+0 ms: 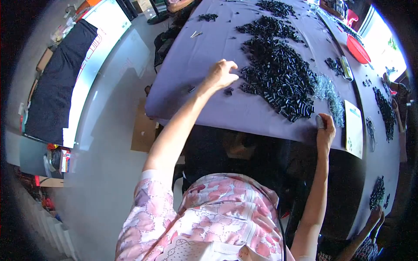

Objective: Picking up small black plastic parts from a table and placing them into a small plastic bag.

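My left hand (224, 75) hovers over the lilac tablecloth (191, 65), at the left edge of a big pile of small black tube-shaped pieces (278, 65). Its thumb and fingers are bent and apart, and nothing shows between them. By the near table edge is my right hand (326, 129), just below a heap of small clear, shiny pieces (328, 93). Its fingers are curled together, with a grey cover (320, 122) on one digit. Whatever those fingers pinch, if anything, is too small to make out. A small black clump (228, 91) lies below my left hand.
Right of the clear heap lies a white card or booklet (353, 126). A red basket (358, 49) and a yellowish packet (346, 68) are farther back. Another person's hand (376, 214) is beside a black pile (377, 193) at lower right. Cardboard (143, 126) stands left of the table.
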Tool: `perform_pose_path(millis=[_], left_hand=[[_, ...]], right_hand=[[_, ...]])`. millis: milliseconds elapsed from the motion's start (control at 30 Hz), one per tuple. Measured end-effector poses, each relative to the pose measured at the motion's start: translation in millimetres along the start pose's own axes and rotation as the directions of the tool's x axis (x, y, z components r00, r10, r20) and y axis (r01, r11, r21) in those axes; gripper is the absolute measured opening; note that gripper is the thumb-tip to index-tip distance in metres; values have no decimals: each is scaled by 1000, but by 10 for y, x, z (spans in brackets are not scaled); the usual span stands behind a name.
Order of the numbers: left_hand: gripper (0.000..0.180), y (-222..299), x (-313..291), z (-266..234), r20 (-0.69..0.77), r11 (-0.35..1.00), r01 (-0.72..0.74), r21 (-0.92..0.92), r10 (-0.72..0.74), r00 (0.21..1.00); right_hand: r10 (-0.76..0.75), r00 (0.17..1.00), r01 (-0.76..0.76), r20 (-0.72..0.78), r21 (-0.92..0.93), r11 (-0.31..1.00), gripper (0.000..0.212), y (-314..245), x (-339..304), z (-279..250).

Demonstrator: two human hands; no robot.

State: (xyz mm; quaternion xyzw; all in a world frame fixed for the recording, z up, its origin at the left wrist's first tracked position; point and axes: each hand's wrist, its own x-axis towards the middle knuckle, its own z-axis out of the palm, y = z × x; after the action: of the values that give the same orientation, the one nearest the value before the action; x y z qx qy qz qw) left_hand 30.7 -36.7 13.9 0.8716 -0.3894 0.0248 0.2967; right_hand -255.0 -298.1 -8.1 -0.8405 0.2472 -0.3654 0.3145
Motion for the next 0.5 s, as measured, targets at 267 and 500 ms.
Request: perform_pose_path(millis=[267,500], left_hand=[[16,-86,-61,5,73,995,-73,62,68,995],[12,207,-134,-150,-147,817,114,-565,-236,961]], right_hand=[[-17,1000,18,-7,75,997,12,29,-12,13],[110,993,-108,-37,39,993,17,-182,32,-20]])
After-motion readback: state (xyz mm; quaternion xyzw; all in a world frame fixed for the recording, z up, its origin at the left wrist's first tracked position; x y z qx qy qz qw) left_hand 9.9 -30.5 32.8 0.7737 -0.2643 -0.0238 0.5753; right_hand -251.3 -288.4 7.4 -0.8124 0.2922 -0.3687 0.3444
